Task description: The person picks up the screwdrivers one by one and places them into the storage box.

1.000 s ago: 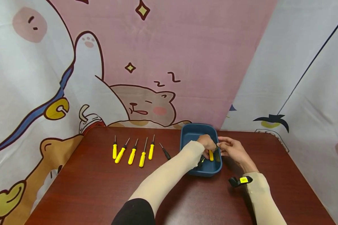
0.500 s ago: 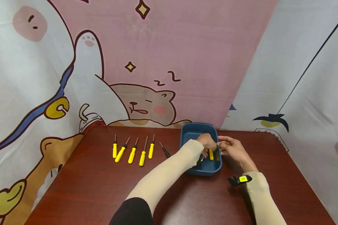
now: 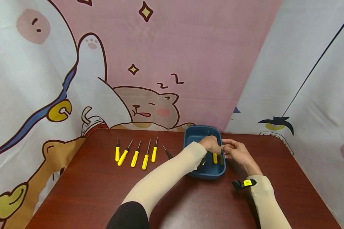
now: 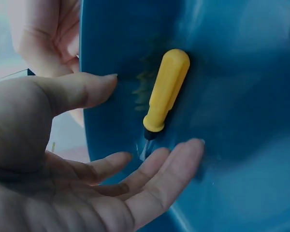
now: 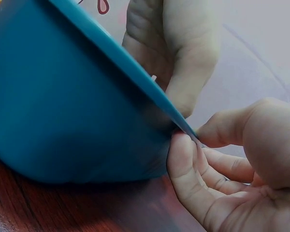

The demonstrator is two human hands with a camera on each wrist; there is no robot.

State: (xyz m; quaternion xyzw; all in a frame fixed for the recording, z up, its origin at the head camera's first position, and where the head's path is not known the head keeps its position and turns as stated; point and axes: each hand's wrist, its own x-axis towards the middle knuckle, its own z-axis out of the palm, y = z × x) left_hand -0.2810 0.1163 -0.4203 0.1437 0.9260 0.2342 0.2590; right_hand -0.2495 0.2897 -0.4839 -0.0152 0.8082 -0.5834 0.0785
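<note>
Yellow-handled screwdriver (image 4: 166, 92) lies inside the blue bin (image 3: 193, 136), its shaft end near the fingertips of the left hand (image 3: 211, 144), which reaches in over the rim with thumb and fingers spread apart; whether they touch the shaft I cannot tell. At the bin's right side, the right hand (image 3: 237, 153) pinches the rim between thumb and fingers. Left of the bin, five more yellow-handled screwdrivers (image 3: 134, 159) and a black-handled one (image 3: 168, 155) rest on the reddish-brown table (image 3: 206, 206).

Head: above table (image 3: 74, 197), farthest, facing forward-down
Left wrist: close, into box (image 4: 246, 159)
Right wrist: close, box's outside
Shared, all views: box
</note>
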